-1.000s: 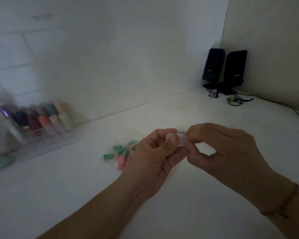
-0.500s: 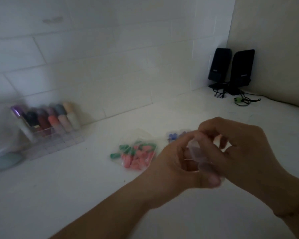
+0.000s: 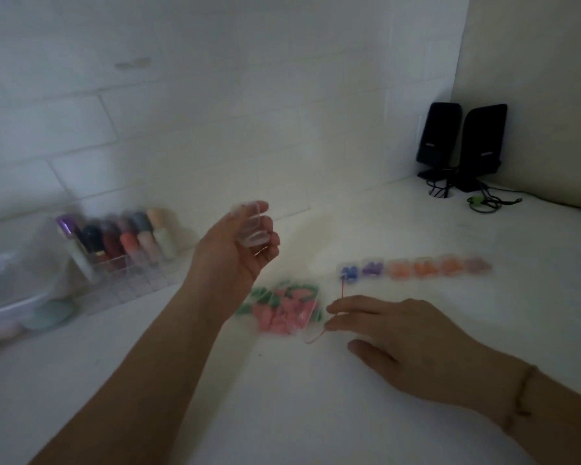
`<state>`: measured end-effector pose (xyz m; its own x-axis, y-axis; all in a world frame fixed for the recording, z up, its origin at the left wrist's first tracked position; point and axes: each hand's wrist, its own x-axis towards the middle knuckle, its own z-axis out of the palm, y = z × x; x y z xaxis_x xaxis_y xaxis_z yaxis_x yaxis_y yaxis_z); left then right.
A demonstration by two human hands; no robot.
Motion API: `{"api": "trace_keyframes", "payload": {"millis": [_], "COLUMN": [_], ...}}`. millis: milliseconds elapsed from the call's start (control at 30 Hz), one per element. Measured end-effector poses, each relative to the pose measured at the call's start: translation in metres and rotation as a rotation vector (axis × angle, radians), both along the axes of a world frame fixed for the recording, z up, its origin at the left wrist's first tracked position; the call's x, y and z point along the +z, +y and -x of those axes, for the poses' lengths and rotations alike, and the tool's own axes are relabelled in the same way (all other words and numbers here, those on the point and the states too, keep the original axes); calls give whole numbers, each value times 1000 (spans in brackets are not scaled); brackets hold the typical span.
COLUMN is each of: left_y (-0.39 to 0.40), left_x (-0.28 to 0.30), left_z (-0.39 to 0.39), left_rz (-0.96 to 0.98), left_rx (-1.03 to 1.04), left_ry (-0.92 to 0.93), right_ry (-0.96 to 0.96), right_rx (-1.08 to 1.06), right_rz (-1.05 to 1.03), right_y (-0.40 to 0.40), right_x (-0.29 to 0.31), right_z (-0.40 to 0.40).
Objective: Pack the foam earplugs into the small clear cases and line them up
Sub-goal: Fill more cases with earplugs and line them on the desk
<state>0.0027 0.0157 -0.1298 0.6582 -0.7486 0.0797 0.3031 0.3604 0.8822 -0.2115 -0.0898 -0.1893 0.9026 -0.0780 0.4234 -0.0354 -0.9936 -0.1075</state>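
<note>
Now clear case [image 3: 253, 226] in left grip [image 3: 239, 253]

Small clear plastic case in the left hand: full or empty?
Empty, apparently: the small clear plastic case shows only the left hand through it, no coloured earplugs. Blur limits certainty.

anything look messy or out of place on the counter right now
Nothing stands out. The filled cases sit in a roughly straight row, the bag of earplugs lies beside the right hand, and the left hand holds a clear case. Blur hides finer detail.
</note>
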Motion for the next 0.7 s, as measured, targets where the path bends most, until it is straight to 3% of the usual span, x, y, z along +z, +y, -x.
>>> {"api": "trace_keyframes", "payload": {"millis": [333, 700], "left_y": [-9, -8], "left_x": [-31, -38], "left_z": [16, 24], "left_rz": [-158, -160], "left_rx": [29, 7], "left_ry": [39, 59], "right_ry": [162, 19], "right_rx": [84, -106], "right_rz": [29, 243], "right_y": [6, 16], "right_x": [2, -13], "right_z": [-2, -18]}}
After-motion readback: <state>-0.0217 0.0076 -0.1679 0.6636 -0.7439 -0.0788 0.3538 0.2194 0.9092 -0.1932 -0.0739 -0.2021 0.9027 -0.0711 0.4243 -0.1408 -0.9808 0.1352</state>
